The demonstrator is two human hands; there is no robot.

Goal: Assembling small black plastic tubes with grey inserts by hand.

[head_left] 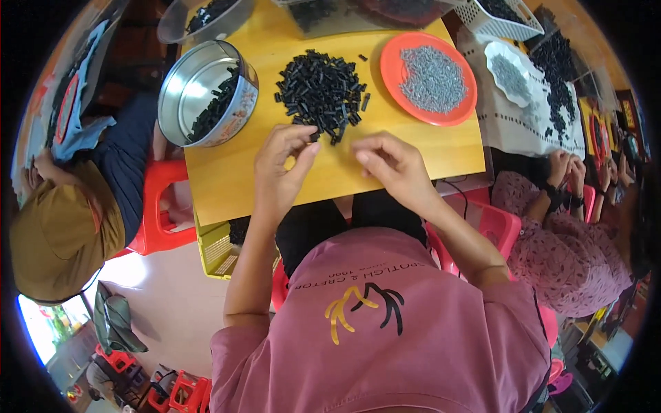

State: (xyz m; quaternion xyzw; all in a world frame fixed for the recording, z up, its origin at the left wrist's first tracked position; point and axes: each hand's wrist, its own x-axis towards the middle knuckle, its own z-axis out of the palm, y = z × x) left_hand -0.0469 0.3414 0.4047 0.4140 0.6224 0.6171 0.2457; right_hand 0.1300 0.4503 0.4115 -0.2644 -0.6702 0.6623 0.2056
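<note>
My left hand is closed at the near edge of a pile of small black plastic pieces. Between its thumb and fingertips sits one small black plastic piece. To its right, my right hand hovers over the yellow table, its fingers curled toward the thumb. Those fingertips are slightly blurred, and what they hold, if anything, cannot be made out. Beyond that hand, a red plate carries a heap of small grey metal pins.
A round metal tin with black pieces stands at the table's left. Clear plastic tubs and a white basket line the far side. Co-workers sit left and right, near a red stool. A yellow crate lies below the table.
</note>
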